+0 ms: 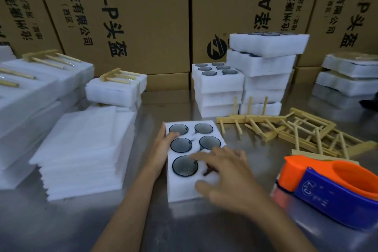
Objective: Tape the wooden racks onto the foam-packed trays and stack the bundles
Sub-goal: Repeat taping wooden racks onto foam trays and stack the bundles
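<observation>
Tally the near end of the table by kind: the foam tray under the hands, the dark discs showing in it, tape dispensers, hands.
white foam tray: 1
dark round discs showing in it: 5; the right hand covers the sixth spot
orange-and-blue plastic tape dispenser: 1
hands: 2, left hand and right hand
Total: 9

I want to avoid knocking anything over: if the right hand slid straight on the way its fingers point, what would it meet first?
Probably the left hand, resting on the foam tray's far-left edge; the right hand points up-left across the tray. Heights are unclear.
</observation>
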`<state>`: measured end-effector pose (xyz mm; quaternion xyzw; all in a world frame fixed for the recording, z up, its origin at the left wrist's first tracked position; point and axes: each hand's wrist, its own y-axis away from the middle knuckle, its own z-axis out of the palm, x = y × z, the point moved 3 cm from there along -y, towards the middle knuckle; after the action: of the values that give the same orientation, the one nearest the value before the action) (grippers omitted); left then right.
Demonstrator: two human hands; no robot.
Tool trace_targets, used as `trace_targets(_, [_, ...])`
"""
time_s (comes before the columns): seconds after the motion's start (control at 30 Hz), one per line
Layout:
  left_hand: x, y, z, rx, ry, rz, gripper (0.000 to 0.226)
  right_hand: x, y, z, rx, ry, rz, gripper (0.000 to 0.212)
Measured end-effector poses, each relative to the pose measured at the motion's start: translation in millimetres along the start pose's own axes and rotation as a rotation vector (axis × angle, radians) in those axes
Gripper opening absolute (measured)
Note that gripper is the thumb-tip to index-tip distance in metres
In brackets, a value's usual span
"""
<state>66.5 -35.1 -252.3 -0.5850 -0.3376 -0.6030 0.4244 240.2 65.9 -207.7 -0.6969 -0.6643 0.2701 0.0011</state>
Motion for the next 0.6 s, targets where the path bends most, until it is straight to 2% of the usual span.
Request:
trace_targets(0.03, [-1.2,0.1,0.5,-0.014,-0.093,-0.009,0.036,5.5,-8.9,-8.1,0.080,-0.088,0.051,0.054])
trace_targets(0.1, [-5.0,-1.8,0.5,-0.016,-0.268,-0.068,0.072,21.5,-29.7,-23.0,0.214,-0.329,0.196,0.041])
trace_targets(0.17, [-5.0,-2.4,0.7,-0.005,-0.340,-0.109,0.085,37.3,-49.1,-24.5,0.223,-0.499,0.298,0.035])
trace_targets(0.23, [-4.7,-1.5,1.7,-0.012,-0.327,-0.134,0.085,54.7,-58.8,-11.1,0.108,-0.626,0.435,0.041])
trace_targets(0.3, [-3.4,-2.1,3.0,-0.001,-0.297,-0.109,0.079,65.8,-56.7,4.0,0.007,-0.856,0.572,0.028])
trace_targets(0.33, [-2.3,-3.6,2.9,0.012,-0.293,-0.082,0.075,69.9,-55.6,8.3,-0.006,-0.932,0.592,0.022])
trace_targets(0.37, [-2.6,-5.3,2.6,0.025,-0.293,-0.069,0.070,74.3,-55.7,11.9,0.001,-0.974,0.583,0.025])
trace_targets(0.47, [2.1,-3.6,5.3,0.044,-0.337,-0.055,0.058,83.2,-56.5,17.5,0.034,-1.072,0.557,0.050])
trace_targets(0.6, [21.9,7.5,0.1,0.158,-0.524,0.079,0.051,90.5,-57.1,24.0,0.033,-1.149,0.569,0.048])
